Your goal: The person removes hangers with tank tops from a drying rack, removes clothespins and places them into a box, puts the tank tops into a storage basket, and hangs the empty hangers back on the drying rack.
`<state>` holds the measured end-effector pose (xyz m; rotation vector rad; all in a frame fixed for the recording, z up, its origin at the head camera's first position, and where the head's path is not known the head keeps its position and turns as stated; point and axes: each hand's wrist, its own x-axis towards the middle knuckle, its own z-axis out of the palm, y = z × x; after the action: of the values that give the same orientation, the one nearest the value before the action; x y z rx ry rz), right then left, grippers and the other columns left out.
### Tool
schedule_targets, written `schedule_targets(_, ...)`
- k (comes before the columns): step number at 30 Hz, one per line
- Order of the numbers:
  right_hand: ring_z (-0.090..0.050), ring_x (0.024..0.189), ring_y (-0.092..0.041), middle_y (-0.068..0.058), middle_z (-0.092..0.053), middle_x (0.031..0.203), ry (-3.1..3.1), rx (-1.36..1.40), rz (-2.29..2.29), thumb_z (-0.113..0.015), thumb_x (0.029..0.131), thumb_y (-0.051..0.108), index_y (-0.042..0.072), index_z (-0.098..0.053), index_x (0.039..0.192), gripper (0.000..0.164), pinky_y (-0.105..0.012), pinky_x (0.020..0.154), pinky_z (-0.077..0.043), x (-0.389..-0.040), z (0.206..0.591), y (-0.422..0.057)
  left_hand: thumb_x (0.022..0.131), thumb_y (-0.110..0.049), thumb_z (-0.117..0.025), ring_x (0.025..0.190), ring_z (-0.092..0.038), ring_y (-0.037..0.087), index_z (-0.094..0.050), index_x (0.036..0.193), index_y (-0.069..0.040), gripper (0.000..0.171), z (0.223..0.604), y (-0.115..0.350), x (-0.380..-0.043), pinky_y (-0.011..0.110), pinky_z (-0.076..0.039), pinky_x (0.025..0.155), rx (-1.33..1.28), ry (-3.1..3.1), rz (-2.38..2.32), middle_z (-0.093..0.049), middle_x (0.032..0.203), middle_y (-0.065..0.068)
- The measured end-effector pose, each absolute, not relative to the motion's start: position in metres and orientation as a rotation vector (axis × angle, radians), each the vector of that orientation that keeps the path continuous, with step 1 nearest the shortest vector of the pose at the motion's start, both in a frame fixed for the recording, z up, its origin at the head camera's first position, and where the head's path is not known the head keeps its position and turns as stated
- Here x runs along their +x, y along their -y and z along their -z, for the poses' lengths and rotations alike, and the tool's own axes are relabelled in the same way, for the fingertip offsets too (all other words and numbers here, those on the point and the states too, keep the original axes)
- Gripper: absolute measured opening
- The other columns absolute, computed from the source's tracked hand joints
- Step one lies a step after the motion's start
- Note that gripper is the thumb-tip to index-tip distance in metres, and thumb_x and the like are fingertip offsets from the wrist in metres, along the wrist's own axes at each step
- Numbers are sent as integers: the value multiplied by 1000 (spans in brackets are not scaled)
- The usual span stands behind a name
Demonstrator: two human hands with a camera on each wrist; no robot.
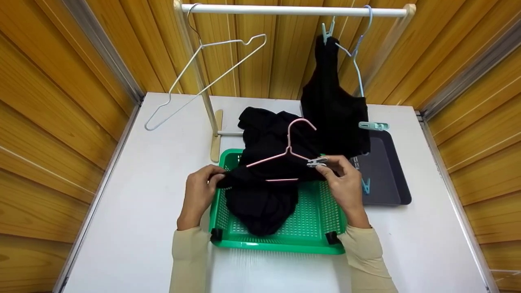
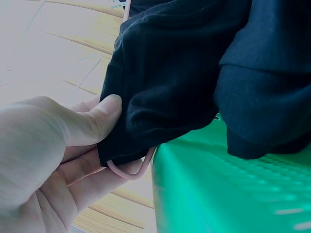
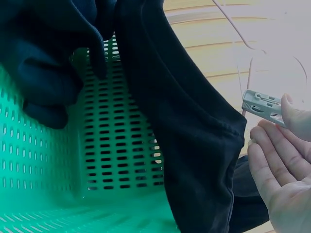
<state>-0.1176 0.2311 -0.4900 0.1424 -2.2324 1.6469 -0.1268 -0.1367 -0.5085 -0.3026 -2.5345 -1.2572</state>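
Observation:
Over the basket, a pink hanger (image 1: 289, 136) lies with black cloth (image 1: 244, 176) draped along it. My left hand (image 1: 198, 191) pinches the cloth at the hanger's left end. In the left wrist view the thumb (image 2: 95, 119) presses on the black fabric, and the rounded pink hanger end (image 2: 133, 172) shows below it. My right hand (image 1: 346, 185) holds a grey clothespin (image 1: 316, 162) between thumb and fingers, right at the hanger's right arm. In the right wrist view the clothespin (image 3: 262, 104) sits by the corner of the black cloth (image 3: 194, 131).
A green basket (image 1: 276, 245) holds more black cloth. Behind, a white rail (image 1: 285, 9) carries a bare white hanger (image 1: 228, 71) and a blue hanger (image 1: 360, 73) with a black garment (image 1: 336, 106) clipped by clothespins. A dark tray (image 1: 386, 171) with a blue clothespin (image 1: 366, 186) stands right.

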Motion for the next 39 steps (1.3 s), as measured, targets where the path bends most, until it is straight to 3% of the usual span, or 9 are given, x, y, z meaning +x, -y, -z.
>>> schedule_targets(12,-69,96,-6,-30,-70,109,2193,134,-1670,-73,93,-15,-17,-68,113,21,-18,80,-55,-104,462,-225,96,-1,-77,88,-74,21,-79,99,-3,4,508,135,-126,42,-60,78,-273,2567,1257,-79,98,7)
schedule_targets(22,-69,95,-8,-29,-70,110,2186,83,-1669,-73,94,-15,-16,-69,115,22,-19,81,-55,-103,468,-235,96,0,-77,87,-74,20,-79,98,-3,3,507,134,-126,42,-60,78,-269,2566,1259,-78,97,7)
schedule_targets(29,-72,94,-13,-17,-73,109,2128,7,-1707,-78,93,-7,-9,-73,115,22,-21,82,-57,-113,496,-254,96,0,-77,86,-73,20,-79,97,-3,4,508,135,-126,42,-60,77,-269,2558,1260,-78,96,6)
schedule_targets(34,-72,97,-10,-11,-74,108,2100,-38,-1700,-78,93,-8,-11,-72,114,23,-21,85,-56,-112,496,-259,97,-1,-76,87,-74,20,-79,98,-4,4,509,136,-126,41,-59,77,-282,2552,1263,-78,97,5)
schedule_targets(39,-71,97,-9,-13,-74,107,2081,-76,-1696,-79,92,-8,-13,-71,114,24,-20,85,-56,-112,495,-261,97,0,-76,87,-74,20,-79,98,-5,5,510,136,-126,41,-59,77,-292,2550,1253,-78,96,4)
